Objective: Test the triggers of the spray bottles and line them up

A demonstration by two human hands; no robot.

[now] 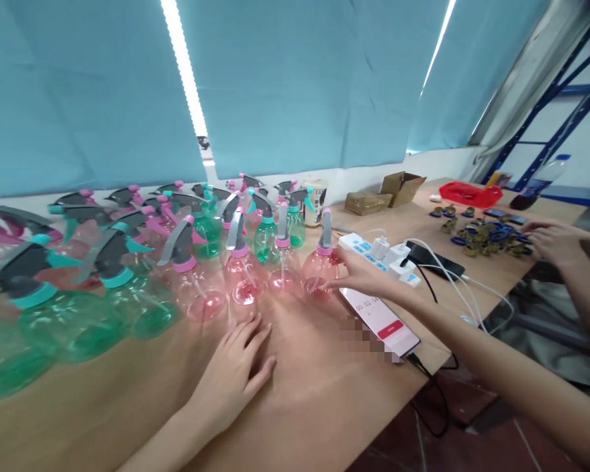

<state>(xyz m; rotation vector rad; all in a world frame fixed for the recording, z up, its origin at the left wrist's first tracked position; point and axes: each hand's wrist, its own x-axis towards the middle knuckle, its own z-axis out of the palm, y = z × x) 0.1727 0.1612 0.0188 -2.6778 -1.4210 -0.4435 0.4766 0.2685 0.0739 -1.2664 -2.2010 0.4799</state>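
My right hand [356,272] grips the round body of a pink spray bottle [319,265], which stands upright at the right end of the front row. Its grey trigger head points away from me. My left hand [240,357] lies on the brown table top [295,406] with its fingers apart, holding nothing. Just beyond its fingertips stand a pink spray bottle [243,278] and another pink spray bottle [282,265]. To the left are a pink spray bottle [196,288] and a green spray bottle [137,301].
Many more spray bottles crowd the left side. A phone [381,321] showing a timer lies under my right forearm, near a power strip [373,255] with cables. Farther right, another person's hand [550,239] is beside a pile of metal-and-blue parts [491,236]. Cardboard boxes [400,190] stand behind.
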